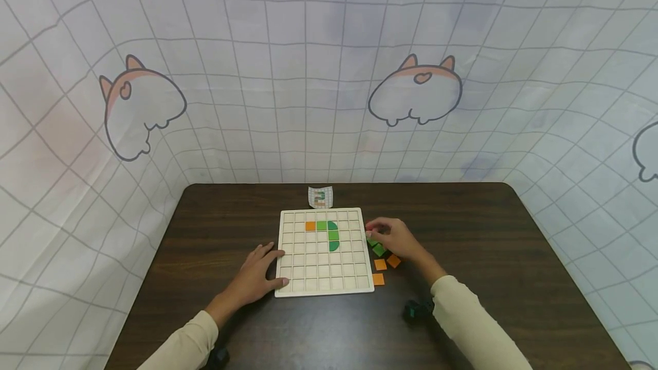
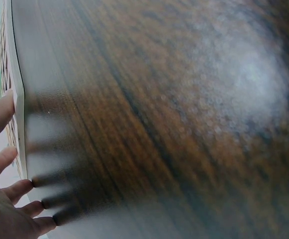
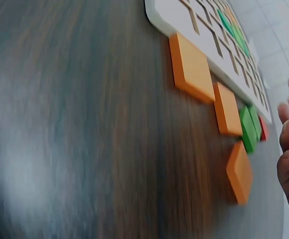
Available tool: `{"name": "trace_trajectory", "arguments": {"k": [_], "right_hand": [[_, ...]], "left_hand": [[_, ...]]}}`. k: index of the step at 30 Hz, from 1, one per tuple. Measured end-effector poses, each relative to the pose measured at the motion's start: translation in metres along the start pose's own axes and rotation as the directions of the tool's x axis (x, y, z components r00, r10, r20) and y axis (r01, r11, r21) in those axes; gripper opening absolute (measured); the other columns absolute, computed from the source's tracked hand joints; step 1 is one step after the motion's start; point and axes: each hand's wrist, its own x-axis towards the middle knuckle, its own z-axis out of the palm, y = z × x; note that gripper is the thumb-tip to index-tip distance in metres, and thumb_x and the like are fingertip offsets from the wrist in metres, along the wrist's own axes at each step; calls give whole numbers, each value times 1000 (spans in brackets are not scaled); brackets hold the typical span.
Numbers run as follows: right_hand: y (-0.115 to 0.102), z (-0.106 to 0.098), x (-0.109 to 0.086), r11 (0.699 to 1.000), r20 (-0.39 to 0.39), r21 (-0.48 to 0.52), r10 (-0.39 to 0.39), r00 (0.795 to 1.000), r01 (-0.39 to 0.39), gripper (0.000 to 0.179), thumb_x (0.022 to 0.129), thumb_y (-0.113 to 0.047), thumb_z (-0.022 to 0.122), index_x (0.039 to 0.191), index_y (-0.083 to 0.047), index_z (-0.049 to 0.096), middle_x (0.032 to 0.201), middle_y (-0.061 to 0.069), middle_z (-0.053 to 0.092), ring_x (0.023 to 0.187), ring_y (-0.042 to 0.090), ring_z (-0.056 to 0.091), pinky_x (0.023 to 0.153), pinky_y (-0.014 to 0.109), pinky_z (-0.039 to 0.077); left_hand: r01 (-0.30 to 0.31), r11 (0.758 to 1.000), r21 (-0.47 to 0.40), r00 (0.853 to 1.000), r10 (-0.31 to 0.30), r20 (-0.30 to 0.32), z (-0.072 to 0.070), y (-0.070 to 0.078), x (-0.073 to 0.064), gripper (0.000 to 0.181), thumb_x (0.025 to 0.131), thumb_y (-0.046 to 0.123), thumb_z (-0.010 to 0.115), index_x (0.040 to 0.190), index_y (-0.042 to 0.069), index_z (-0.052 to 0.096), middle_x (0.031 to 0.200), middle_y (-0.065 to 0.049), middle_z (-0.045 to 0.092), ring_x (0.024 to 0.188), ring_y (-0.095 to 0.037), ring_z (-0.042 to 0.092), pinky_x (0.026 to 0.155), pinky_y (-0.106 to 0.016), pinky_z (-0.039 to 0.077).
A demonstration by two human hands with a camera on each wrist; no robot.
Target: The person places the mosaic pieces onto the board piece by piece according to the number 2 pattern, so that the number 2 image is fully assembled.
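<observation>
A cream grid board (image 1: 308,270) lies on the dark wooden table. Set in its cells are an orange square tile (image 1: 311,226), two green squares and two darker green rounded pieces (image 1: 334,246). My left hand (image 1: 257,276) spreads along the board's left edge, thumb and index finger touching the rim. Past the right edge, my right hand (image 1: 393,238) hovers over loose green tiles (image 1: 379,250) and a red tile (image 3: 263,128). Its fingers are loosely bent, with a gap between thumb and index fingertip. No piece shows in its fingers in the right wrist view.
Several loose orange tiles (image 1: 380,265) lie beside the board's right edge. A small printed pattern card (image 1: 321,197) stands behind the board's far edge. A dark object (image 1: 415,310) is near the right sleeve. Grid-patterned white cloth (image 1: 339,101) surrounds the table.
</observation>
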Motion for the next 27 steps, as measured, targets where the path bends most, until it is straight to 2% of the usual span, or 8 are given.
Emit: {"name": "trace_trajectory", "arguments": {"k": [6, 13, 20, 27], "right_hand": [[7, -13, -9, 998, -11, -51, 37, 999, -38, 25, 97, -18, 68, 117, -3, 70, 87, 6, 65, 46, 13, 51, 46, 27, 45], [14, -16, -17, 989, 23, -112, 103, 994, -100, 28, 92, -24, 75, 114, -8, 71, 93, 3, 66, 54, 11, 51, 52, 26, 46], [16, -17, -21, 987, 72, -136, 97, 993, -87, 28, 88, -24, 79, 111, -9, 72, 100, 6, 67, 63, 12, 49, 56, 24, 43], [19, -20, -21, 988, 120, -145, 69, 990, -51, 30, 87, -27, 80, 111, -10, 74, 103, 6, 67, 73, 14, 51, 63, 25, 44]], "left_hand": [[-2, 1000, -10, 1000, 2, 4, -1, 1, -1, 67, 85, 40, 80, 142, 14, 56, 159, -20, 36, 150, -47, 23, 112, -71, 27], [-11, 1000, -11, 1000, 11, 0, -2, 1, -1, 67, 85, 38, 80, 142, 13, 55, 159, -21, 36, 150, -48, 23, 112, -71, 27], [-5, 1000, -4, 1000, 5, 3, -1, 1, 0, 67, 85, 40, 80, 142, 14, 56, 159, -20, 36, 150, -47, 23, 112, -70, 27], [3, 1000, -2, 1000, -3, 8, -1, 1, 0, 67, 85, 40, 80, 142, 15, 55, 160, -20, 35, 151, -46, 22, 112, -70, 27]]}}
